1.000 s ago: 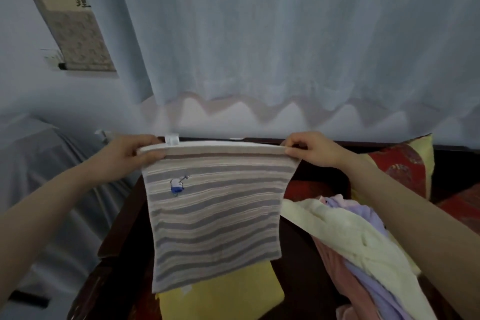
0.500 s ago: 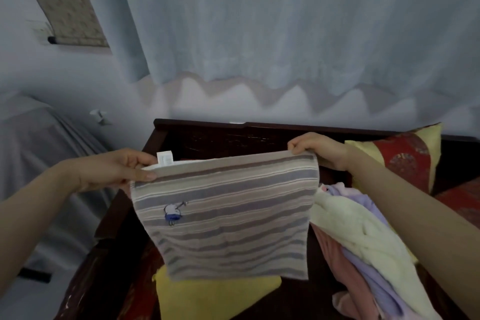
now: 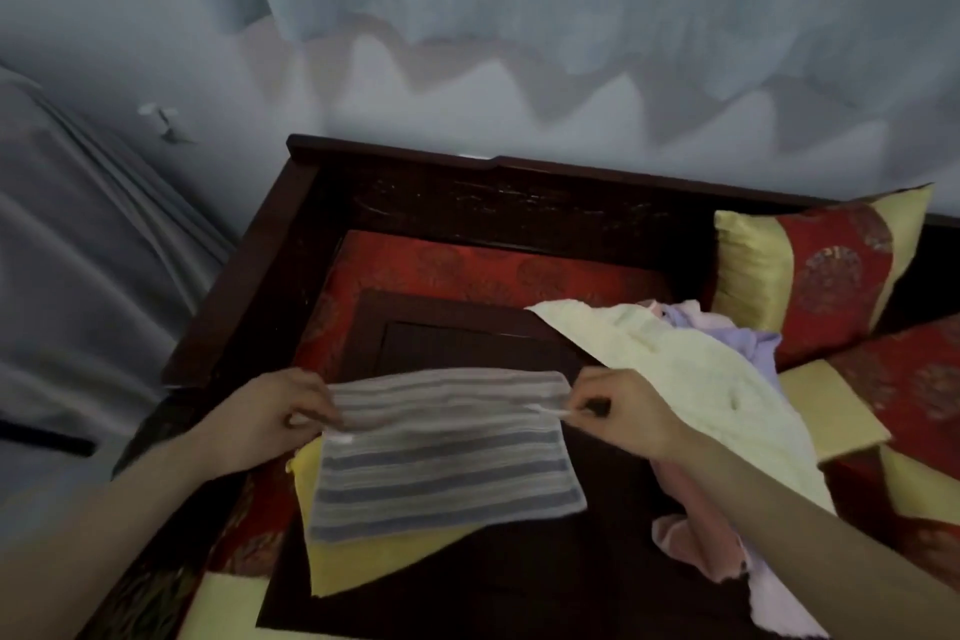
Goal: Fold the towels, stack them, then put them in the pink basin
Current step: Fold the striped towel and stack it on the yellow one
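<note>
Pinching striped towel [image 3: 441, 463], hands [image 3: 270, 413] [image 3: 626, 413] apart (palms down)

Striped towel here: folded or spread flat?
Partly folded: the striped towel lies on the yellow towel with an upper band doubled over, left hand and right hand pinching that fold's ends. Number of layers: cannot tell.

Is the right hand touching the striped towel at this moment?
Touching. The head view shows the right hand pinching the upper right corner of the striped towel, fingertips curled onto its edge.
</note>
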Demonstrator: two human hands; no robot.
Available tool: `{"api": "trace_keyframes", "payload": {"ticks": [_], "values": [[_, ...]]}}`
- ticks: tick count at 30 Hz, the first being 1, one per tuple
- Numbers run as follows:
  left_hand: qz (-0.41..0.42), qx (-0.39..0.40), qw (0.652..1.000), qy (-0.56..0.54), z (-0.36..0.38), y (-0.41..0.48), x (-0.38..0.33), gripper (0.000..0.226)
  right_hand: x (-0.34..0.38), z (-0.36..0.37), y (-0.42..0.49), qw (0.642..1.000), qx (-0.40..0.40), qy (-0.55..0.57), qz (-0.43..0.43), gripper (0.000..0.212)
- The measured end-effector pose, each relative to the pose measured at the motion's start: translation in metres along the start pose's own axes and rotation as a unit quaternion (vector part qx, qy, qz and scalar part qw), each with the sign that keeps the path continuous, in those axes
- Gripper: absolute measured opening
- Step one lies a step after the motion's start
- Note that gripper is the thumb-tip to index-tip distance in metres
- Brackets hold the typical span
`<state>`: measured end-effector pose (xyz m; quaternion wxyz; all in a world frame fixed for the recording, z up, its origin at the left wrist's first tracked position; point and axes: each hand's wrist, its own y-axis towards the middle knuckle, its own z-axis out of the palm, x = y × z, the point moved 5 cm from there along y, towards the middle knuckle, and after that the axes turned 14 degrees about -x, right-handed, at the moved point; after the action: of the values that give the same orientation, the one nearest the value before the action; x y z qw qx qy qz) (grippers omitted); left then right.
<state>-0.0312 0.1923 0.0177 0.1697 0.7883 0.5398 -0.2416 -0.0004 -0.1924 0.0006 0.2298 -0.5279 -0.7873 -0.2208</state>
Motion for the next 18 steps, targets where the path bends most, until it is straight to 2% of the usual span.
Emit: {"api": "trace_keyframes", "payload": {"ticks": [4,6,9,12,14,16,18], "values": [[0.124,-0.005,0.982,0.145,0.047,-0.053,-0.008,0.022,-0.008,0.025,-0.045,0.992,0.029,-0.093,-0.075,0.004],[0.163,0.010,0.969,0.183,0.072,-0.070,-0.011,0.030,-0.010,0.042,-0.060,0.985,0.044,-0.125,-0.110,0.005],[0.163,0.032,0.963,0.214,0.094,-0.077,-0.004,0.049,-0.018,0.062,-0.072,0.976,0.039,-0.155,-0.146,0.002],[0.170,0.025,0.959,0.225,0.098,-0.072,-0.003,0.053,-0.019,0.074,-0.076,0.975,0.050,-0.154,-0.155,0.008],[0.164,0.040,0.962,0.217,0.101,-0.072,-0.001,0.047,-0.018,0.079,-0.081,0.970,0.082,-0.157,-0.167,0.011],[0.149,0.072,0.964,0.207,0.098,-0.074,0.004,0.030,-0.021,0.078,-0.084,0.975,0.092,-0.144,-0.142,0.023],[0.047,0.082,0.993,0.075,0.093,-0.070,0.013,0.004,-0.028,0.071,-0.080,0.998,0.037,-0.043,-0.010,0.035]]}}
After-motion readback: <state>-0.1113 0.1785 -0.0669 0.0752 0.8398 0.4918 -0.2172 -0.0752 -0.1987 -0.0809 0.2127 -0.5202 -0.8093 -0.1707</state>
